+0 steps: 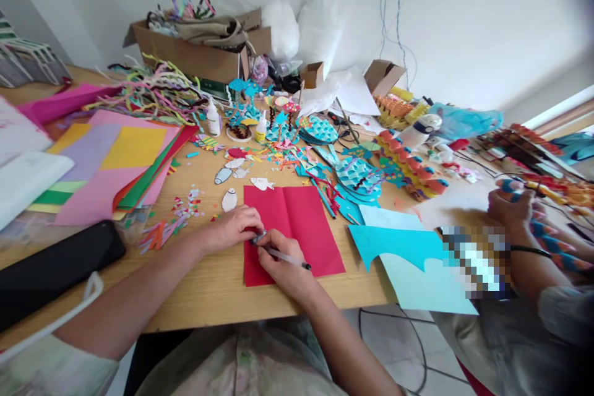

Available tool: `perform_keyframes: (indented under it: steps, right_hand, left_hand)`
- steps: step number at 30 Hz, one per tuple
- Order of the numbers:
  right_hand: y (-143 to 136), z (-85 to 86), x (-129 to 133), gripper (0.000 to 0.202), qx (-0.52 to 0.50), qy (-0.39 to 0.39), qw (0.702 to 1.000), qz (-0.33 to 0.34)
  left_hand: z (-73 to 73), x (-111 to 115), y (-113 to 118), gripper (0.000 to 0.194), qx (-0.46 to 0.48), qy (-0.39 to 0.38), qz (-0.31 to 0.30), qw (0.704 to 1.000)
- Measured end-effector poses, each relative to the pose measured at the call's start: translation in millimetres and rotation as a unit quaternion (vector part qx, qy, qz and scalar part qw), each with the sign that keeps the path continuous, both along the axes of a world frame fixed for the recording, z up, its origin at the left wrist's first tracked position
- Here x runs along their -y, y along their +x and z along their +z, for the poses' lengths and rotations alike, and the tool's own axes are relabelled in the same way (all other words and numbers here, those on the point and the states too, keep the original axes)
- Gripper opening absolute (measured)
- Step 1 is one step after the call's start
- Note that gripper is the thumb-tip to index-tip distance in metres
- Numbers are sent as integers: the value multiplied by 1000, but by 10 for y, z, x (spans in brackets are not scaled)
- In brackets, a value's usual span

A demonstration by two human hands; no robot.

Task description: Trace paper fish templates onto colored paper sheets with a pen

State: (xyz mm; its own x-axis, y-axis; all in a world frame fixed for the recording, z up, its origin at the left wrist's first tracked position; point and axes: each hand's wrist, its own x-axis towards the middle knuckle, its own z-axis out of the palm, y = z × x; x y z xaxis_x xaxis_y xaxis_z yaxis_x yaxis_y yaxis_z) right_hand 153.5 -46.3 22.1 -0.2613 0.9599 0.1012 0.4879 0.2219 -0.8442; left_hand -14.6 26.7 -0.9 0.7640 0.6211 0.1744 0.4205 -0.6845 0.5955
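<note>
A folded sheet of red paper (306,229) lies opened out in front of me with a crease down its middle. My right hand (290,266) grips a pen (285,256), its tip low over the left half of the sheet. My left hand (232,227) has its fingers bent down onto a small pale paper cutout (258,237), mostly hidden by the fingers. Just beyond lie a white paper fish (262,183), an oval fish cutout (229,200) and a bluish fish cutout (223,175).
Coloured paper sheets (132,147) and a black phone (65,266) are at left. Glue bottles (213,119), paper scraps and a cardboard box (195,52) stand behind. Turquoise honeycomb crafts (357,173) and cut blue paper (394,244) lie right. A co-worker's hand (510,204) holds an orange-and-blue craft.
</note>
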Motion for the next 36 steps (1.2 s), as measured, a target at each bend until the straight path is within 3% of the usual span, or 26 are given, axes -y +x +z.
perform_keyframes:
  steps: [8, 36]
  right_hand:
    - [-3, -15, -6, 11, 4, 14, 1000, -2]
    - [166, 12, 75, 7, -14, -45, 998, -30]
  left_hand:
    - [6, 10, 0, 9, -1, -4, 1, 1000]
    - [15, 17, -13, 9, 4, 9, -1, 1000]
